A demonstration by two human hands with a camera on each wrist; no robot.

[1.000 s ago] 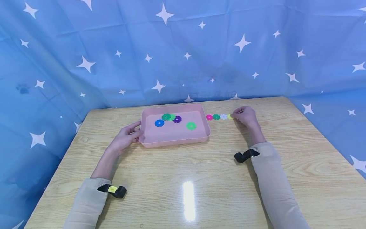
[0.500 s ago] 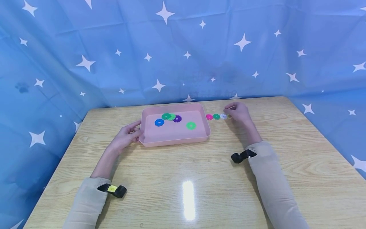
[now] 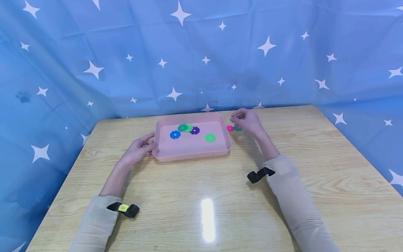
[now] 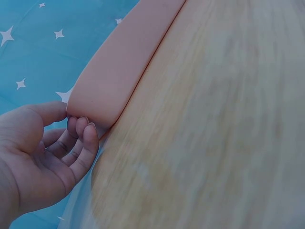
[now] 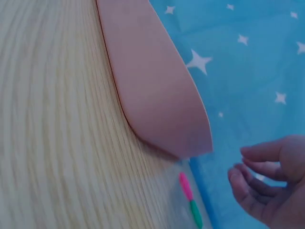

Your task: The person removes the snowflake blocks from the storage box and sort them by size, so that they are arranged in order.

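Observation:
My left hand (image 3: pixel 138 151) holds the left end of a shallow pink tray (image 3: pixel 189 149). In the left wrist view its fingertips (image 4: pixel 82 125) bend against the tray's corner, one finger right at the rim. To the right of the tray, my right hand (image 3: pixel 249 121) hovers over a row of flat notched plastic discs, fingers loosely bent with nothing between them. A pink disc (image 3: pixel 230 128) lies beside the tray wall, then a dark green disc (image 3: pixel 237 128), partly covered by the hand. The white and yellow discs of the row are hidden behind the hand.
Inside the tray lie a blue disc (image 3: pixel 175 134), a dark green disc (image 3: pixel 182 128) overlapping a light green one, a purple disc (image 3: pixel 195 131) and a separate light green disc (image 3: pixel 210 138). A blue star-patterned curtain (image 3: pixel 189 70) hangs behind the wooden table (image 3: pixel 176 196).
My right hand has left the yellow disc at the row's right end and moved left above the row toward the tray. The left hand and the tray have stayed in place.

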